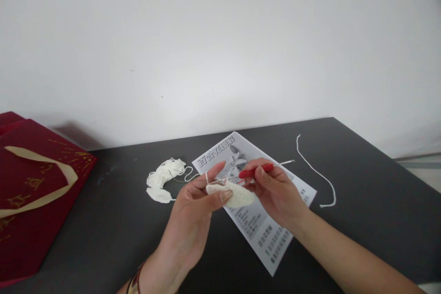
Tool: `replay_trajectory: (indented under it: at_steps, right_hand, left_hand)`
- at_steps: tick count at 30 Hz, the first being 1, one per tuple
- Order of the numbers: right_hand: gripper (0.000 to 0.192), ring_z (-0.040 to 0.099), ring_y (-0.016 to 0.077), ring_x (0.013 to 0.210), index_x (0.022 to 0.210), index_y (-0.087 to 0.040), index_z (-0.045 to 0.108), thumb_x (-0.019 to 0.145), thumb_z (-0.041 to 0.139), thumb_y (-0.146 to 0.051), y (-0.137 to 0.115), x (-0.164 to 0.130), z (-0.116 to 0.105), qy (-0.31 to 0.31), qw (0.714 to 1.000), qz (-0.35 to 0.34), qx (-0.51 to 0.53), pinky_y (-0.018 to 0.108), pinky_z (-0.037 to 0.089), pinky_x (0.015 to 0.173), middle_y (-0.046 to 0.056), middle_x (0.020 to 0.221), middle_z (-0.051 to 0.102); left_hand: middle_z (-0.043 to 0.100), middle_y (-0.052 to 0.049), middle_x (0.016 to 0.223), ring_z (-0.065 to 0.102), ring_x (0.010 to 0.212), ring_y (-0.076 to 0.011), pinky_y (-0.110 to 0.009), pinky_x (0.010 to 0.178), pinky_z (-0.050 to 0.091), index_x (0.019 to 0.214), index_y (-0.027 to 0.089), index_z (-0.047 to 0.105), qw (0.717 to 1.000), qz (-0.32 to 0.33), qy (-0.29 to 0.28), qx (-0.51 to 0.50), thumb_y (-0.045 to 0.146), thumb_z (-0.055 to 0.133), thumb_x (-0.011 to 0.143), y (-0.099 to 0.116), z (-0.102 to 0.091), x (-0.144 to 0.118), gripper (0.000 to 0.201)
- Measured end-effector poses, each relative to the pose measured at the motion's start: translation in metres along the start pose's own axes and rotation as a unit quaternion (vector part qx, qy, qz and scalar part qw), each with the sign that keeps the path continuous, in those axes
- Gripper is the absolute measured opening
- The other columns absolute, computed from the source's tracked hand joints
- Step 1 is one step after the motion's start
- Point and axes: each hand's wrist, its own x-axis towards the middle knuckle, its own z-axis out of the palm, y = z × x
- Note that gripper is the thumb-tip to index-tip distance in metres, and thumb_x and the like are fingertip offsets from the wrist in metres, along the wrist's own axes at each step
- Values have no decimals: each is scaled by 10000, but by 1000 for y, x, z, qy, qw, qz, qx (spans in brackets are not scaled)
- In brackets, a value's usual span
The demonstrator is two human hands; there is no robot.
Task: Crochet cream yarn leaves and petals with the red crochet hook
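My left hand [198, 211] pinches a small cream crochet piece [237, 195] between thumb and fingers, with yarn looped round its raised index finger. In my right hand [275, 188] is a crochet hook with a red handle [257, 171], and its thin metal shaft reaches left to the top edge of the piece. A second metal end sticks out on the right of the handle. From the left hand the yarn runs to a loose heap of white yarn [167, 172] on the table. Whether the hook's tip sits inside a stitch is too small to tell.
Under my hands lies a printed sheet [272, 248] with a flower picture, slanted on the dark table [375, 220]. A cut length of white yarn [319, 172] lies to its right. At far left stands a dark red gift bag [37, 161] with a ribbon handle. Behind is a white wall [220, 46].
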Motion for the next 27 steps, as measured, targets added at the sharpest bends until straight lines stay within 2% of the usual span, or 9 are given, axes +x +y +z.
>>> replay_trajectory:
  at_steps: [4, 7, 13, 21, 27]
  right_hand:
    - [183, 575, 110, 574, 776, -215, 722, 810, 701, -393, 0, 3, 0, -7, 997, 57, 42, 242, 545, 551, -13, 666, 639]
    - [206, 555, 113, 549, 721, -192, 713, 773, 733, -390, -6, 4, -1, -17, 997, 60, 50, 267, 555, 559, -12, 648, 617]
    - [195, 583, 149, 570, 689, -194, 729, 758, 751, -374, -22, 5, -6, -45, 999, 27, 9, 293, 497, 572, 14, 640, 636]
    - [189, 527, 171, 588, 679, -212, 744, 764, 746, -381, -38, 4, -13, -65, 994, -38, -75, 311, 385, 574, 35, 616, 638]
    - [172, 534, 202, 630, 732, -239, 752, 820, 690, -372, -44, 1, -17, -90, 983, -80, -137, 347, 407, 592, 52, 654, 651]
  left_hand:
    - [772, -48, 809, 676, 754, -143, -248, 771, 478, 1073, 174, 740, 999, -29, -10, 21, 86, 794, 666, 4, -1, -4, 419]
    - [777, -49, 813, 680, 735, -149, -257, 758, 484, 1076, 184, 741, 998, -48, -16, 33, 83, 801, 655, 3, -3, -6, 437]
    - [788, -66, 860, 679, 720, -149, -267, 744, 503, 1031, 192, 760, 997, -61, -22, 51, 82, 799, 651, 0, -2, -8, 397]
    - [790, -85, 897, 697, 782, -173, -267, 750, 517, 1014, 189, 767, 995, -66, -20, 69, 88, 818, 621, 1, -3, -8, 409]
    - [790, -88, 909, 697, 782, -172, -268, 740, 521, 1023, 198, 765, 995, -61, -8, 75, 82, 809, 629, 0, -1, -9, 414]
